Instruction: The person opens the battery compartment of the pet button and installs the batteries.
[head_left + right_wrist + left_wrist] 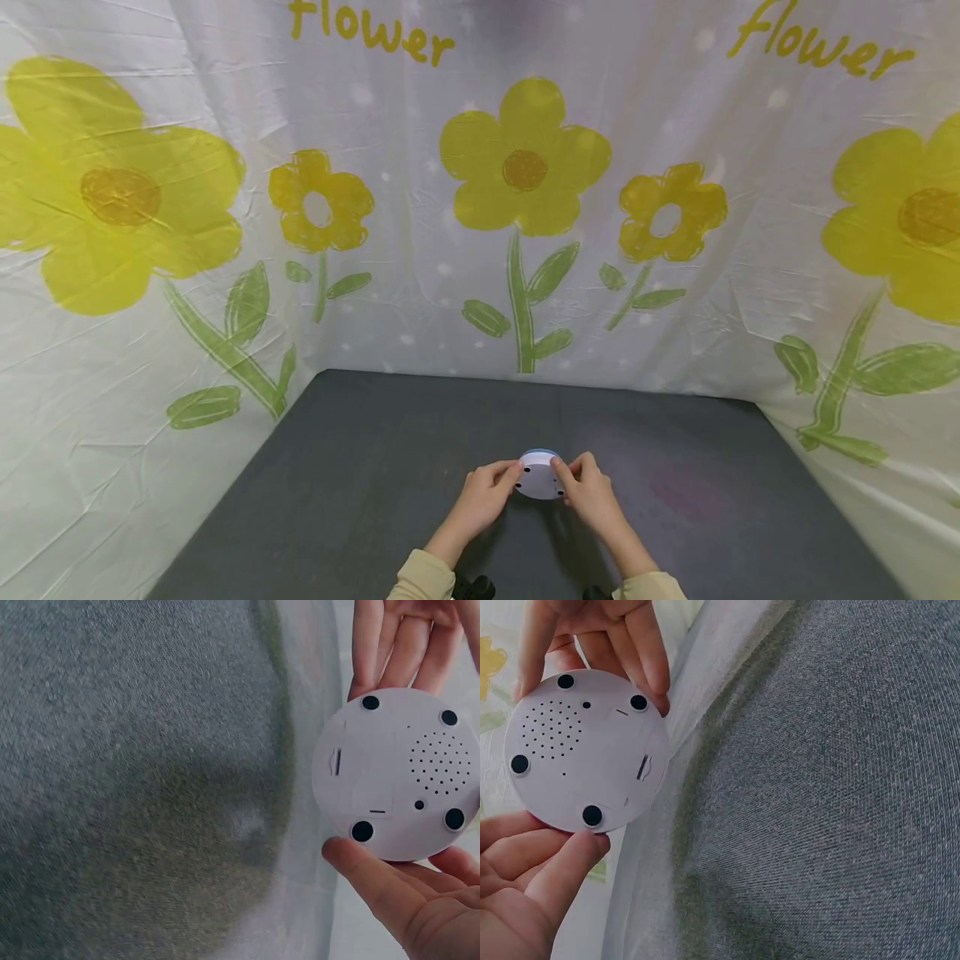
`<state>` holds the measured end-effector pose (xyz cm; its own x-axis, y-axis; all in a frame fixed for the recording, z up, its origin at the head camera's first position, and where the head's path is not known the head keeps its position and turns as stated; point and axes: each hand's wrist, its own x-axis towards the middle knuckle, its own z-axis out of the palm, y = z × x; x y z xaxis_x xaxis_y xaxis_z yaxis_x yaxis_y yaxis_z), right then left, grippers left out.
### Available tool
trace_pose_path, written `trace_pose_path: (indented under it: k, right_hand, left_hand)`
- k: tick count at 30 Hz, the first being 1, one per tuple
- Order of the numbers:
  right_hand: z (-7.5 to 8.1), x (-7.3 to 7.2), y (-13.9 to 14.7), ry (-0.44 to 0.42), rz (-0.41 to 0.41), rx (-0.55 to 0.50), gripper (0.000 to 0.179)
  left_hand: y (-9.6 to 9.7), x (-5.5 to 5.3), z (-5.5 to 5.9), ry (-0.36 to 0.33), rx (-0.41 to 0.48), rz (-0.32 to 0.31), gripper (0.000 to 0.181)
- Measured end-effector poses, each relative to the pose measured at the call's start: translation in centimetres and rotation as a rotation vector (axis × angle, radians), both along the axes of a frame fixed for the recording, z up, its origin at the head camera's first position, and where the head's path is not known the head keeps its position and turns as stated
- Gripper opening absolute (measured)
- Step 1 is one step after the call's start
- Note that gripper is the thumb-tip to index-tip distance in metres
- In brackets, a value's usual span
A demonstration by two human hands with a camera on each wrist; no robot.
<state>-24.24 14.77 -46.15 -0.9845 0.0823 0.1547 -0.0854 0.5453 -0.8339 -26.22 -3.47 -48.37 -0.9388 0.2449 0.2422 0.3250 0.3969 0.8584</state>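
Note:
A round white plastic device (540, 482) is held up between both hands over the dark table, with a strip of blue along its far edge. Its flat underside shows in both wrist views, with black round feet, a patch of small speaker holes and a battery cover with a slot. My left hand (483, 493) pinches the left edge between thumb and fingers. On the opposite edge, my right hand (594, 498) grips with its thumb on the underside side and fingers behind. The device's other face is hidden.
The dark grey table (375, 450) stretches under and beyond the hands. Behind and at both sides hangs a white curtain (412, 292) printed with yellow flowers. Black wrist gear (474, 588) shows near the light sleeves (422, 575).

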Motion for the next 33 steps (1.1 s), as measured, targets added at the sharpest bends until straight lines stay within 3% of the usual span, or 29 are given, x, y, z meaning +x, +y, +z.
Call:
trace_pose_path:
  k: [8,15,21,25,26,32,33]
  right_hand:
    - [-0.6,-0.1,0.1,0.083,0.023,0.027,0.036]
    - [-1.1,-0.4,0.1,0.124,0.089,-0.125,0.043]
    - [-1.9,-0.6,0.3,0.141,0.157,-0.164,0.059]
    - [-1.9,-0.3,0.3,0.136,0.19,-0.176,0.064]
    - [-2.1,-0.3,0.4,0.134,0.195,-0.178,0.064]
    - [-3.4,-0.5,0.6,0.098,0.194,-0.165,0.074]
    - [-3.6,-0.5,0.6,0.091,0.194,-0.151,0.076]
  left_hand:
    - [0.2,-0.2,-0.4,0.017,0.058,0.019,0.054]
    - [0.4,-0.4,-1.0,0.038,0.17,0.021,0.051]
    - [0.6,-0.3,-1.4,-0.015,0.271,0.02,0.055]
    - [0.7,-0.3,-1.8,-0.044,0.282,0.01,0.058]
    - [0.8,-0.1,-1.4,-0.051,0.283,0.006,0.057]
    - [1.0,0.5,-1.5,-0.081,0.275,0.012,0.058]
    - [1.1,0.3,-2.0,-0.083,0.268,0.018,0.059]
